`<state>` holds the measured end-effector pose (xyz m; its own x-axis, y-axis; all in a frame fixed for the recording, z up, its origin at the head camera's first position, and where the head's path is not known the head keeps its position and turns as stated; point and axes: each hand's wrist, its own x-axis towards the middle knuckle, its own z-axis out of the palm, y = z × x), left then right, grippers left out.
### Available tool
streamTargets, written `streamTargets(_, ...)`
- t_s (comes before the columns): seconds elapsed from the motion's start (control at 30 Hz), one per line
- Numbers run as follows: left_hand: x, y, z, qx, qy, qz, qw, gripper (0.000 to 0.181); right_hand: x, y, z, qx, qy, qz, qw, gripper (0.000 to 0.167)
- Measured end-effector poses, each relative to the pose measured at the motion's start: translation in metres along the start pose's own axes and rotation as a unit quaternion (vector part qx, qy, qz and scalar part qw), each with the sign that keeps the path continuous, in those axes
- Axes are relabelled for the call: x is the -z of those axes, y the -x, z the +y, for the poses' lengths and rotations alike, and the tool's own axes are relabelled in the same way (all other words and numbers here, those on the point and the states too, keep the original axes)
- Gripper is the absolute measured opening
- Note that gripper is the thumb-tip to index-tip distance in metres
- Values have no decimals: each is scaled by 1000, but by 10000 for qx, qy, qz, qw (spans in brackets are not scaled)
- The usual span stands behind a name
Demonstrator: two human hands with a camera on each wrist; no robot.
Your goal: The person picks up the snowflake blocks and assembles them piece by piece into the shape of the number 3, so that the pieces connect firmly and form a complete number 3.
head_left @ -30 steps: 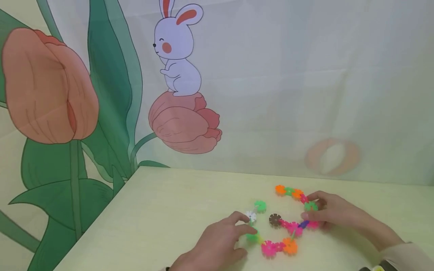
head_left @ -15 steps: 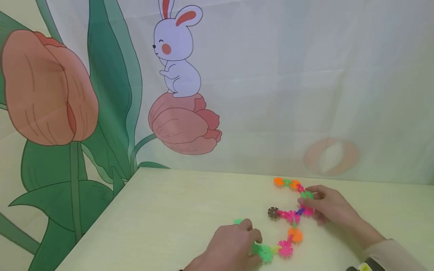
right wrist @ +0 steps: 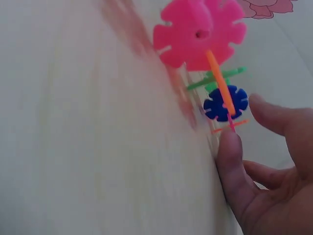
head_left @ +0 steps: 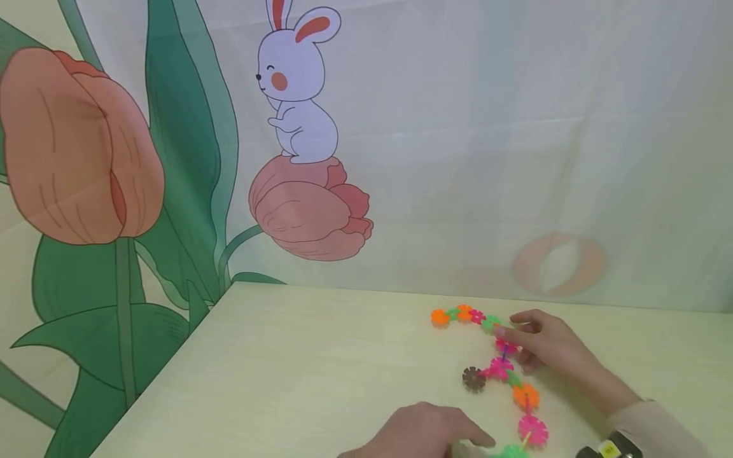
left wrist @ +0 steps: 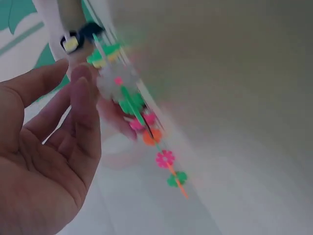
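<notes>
A chain of flower-shaped plastic discs, with a pink disc [head_left: 533,431] and an orange disc [head_left: 525,396] along it, curves over the right part of the table. My right hand [head_left: 552,340] is at its upper bend, the thumb touching near a green disc [head_left: 490,323]. In the right wrist view, thumb and index finger stand apart beside a blue disc [right wrist: 226,104]. My left hand [head_left: 426,431] is low in the head view, index finger reaching to a green disc [head_left: 513,451]. Its fingers are loosely bent in the left wrist view, beside a blurred whitish disc [left wrist: 117,81].
A brown disc [head_left: 473,379] ends a short side branch of the chain. The pale tabletop [head_left: 286,375] spreads to the left. Behind it hangs a cloth [head_left: 458,159] printed with a rabbit and tulips.
The chain's upper end has shifted left and its lower part has swung right and nearer. My left hand has moved down and right; my right hand has stayed by the upper bend.
</notes>
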<state>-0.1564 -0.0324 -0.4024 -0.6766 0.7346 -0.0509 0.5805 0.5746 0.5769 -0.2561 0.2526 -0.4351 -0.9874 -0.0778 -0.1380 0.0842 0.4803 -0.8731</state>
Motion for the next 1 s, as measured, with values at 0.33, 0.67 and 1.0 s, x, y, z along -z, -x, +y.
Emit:
streamTargets(0.33,20,5,-17,1342,1285,95,9825,13,8,26,2,-33,-20,-1118,9937,89)
streamTargets(0.67,16,6,-19,1099,989,83,9890,11,-12,27,-4,-75,536,-327,9980,75)
streamTargets(1.0,13,8,-20,1017,1454,138,9840,13,-28,26,-10,-392,686,175,9967,73)
